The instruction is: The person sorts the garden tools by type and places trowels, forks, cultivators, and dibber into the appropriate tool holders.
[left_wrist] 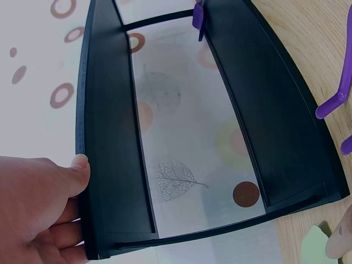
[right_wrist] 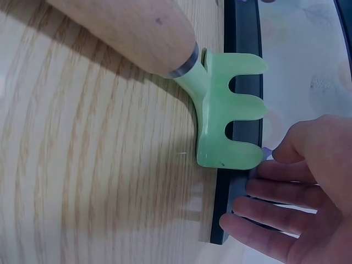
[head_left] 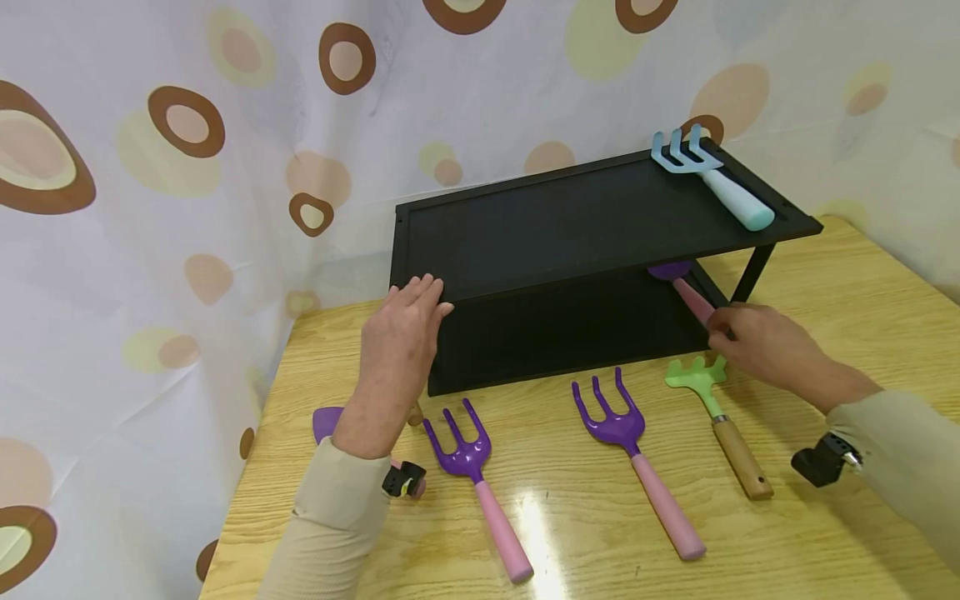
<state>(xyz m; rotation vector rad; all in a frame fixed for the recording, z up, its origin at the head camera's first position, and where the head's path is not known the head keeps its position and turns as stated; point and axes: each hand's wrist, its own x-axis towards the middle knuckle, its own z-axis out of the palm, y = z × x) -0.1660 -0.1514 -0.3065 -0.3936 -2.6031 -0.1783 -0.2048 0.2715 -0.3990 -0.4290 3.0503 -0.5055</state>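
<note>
My left hand [head_left: 402,350] grips the front left corner of a black two-tier shelf [head_left: 517,233], thumb at the edge in the left wrist view. My right hand [head_left: 772,346] reaches to the right end of the lower tier. There its thumb and fingers pinch the end of the pink handle of a purple trowel [head_left: 692,300]. The upper tier partly hides the trowel's head. In the right wrist view the fingers [right_wrist: 269,217] lie beside a green hand rake [right_wrist: 231,110], whose tines overlap the shelf's front rim. A light blue hand rake [head_left: 720,179] lies on the upper tier's right end.
Two purple forks with pink handles, a left one [head_left: 468,458] and a right one [head_left: 618,429], lie on the wooden table [head_left: 577,517] before the shelf. Another purple-headed tool [head_left: 326,422] is partly under my left forearm. A patterned curtain [head_left: 247,167] hangs behind.
</note>
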